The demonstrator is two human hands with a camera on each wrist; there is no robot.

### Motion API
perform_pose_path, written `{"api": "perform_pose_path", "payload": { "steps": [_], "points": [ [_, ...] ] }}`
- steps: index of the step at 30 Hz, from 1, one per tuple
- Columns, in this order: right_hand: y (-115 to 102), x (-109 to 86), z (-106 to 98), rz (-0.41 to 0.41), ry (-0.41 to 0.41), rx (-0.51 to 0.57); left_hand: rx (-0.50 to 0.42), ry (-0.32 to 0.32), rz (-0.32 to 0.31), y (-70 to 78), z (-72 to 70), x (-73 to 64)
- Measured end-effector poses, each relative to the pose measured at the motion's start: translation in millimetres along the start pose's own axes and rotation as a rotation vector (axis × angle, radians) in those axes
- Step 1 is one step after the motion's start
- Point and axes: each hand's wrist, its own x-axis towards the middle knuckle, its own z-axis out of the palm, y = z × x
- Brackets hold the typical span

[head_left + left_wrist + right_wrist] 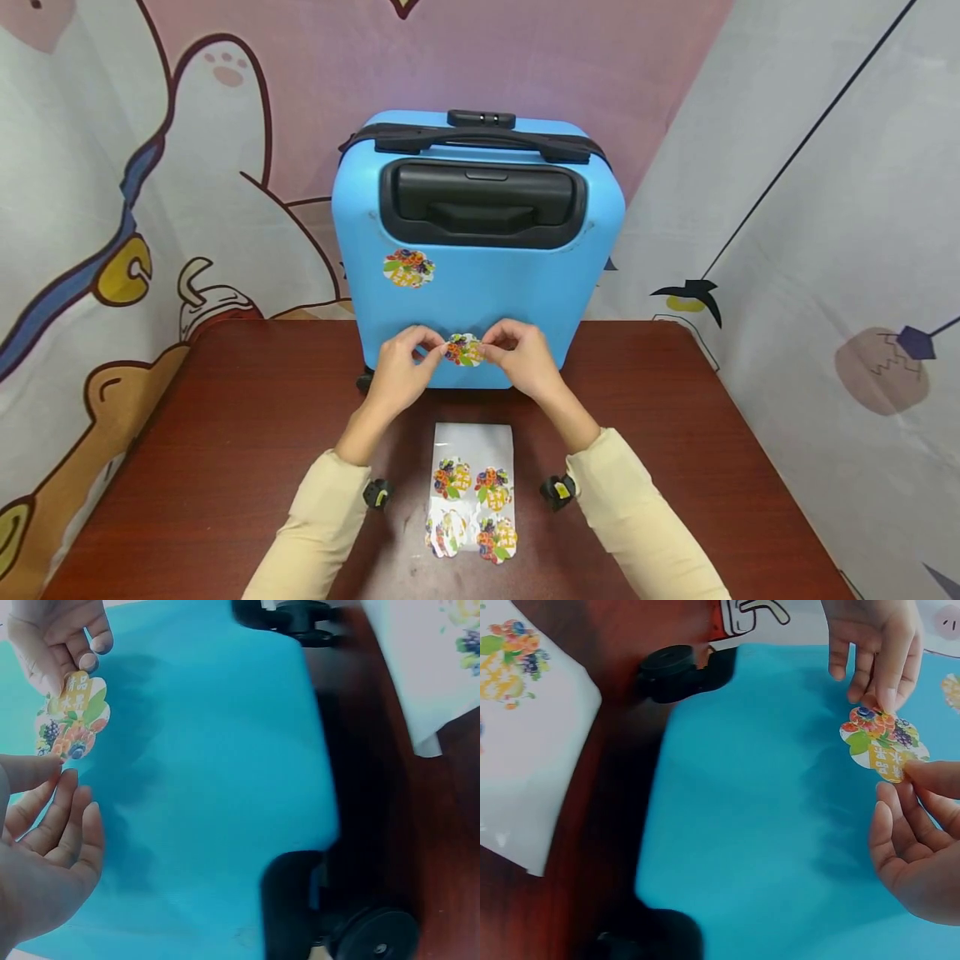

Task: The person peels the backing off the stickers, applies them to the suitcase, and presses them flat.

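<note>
A fruit-print sticker [464, 350] with a scalloped edge is stretched between both hands, in front of the lower face of a blue suitcase [480, 292]. My left hand [401, 367] pinches its left edge between thumb and forefinger. On the opposite edge, my right hand [527, 360] pinches it the same way. Both wrist views show the sticker's printed side and the hands' shadows on the blue shell. Another fruit sticker [408, 268] lies flat on the suitcase, upper left, below the black handle recess [483, 204].
A white sheet [472, 442] with several fruit stickers lies on the brown table [262, 450] between the forearms. The suitcase stands upright at the table's back, its black wheel [375, 934] near the tabletop. Behind hangs a cartoon-printed cloth [525, 58].
</note>
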Motion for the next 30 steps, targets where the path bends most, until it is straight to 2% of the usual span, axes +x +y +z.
{"api": "perform_pose_path", "payload": {
  "steps": [7, 15, 23, 30],
  "points": [
    [-14, 6.0, -3, -0.019, 0.064, 0.056, 0.004, 0.057, 0.012, 12.0, -6.6, 12.1],
    [-27, 12.1, -5, -0.045, 0.148, 0.046, 0.027, 0.141, 0.038, 25.9, -10.4, 23.5],
    [-36, 16.3, -7, -0.066, 0.199, 0.047, 0.04, 0.189, 0.048, 35.4, -13.0, 32.3],
    [-42, 20.1, -9, -0.082, 0.224, 0.071, 0.05, 0.2, 0.055, 43.0, -18.2, 37.7]
  ]
}}
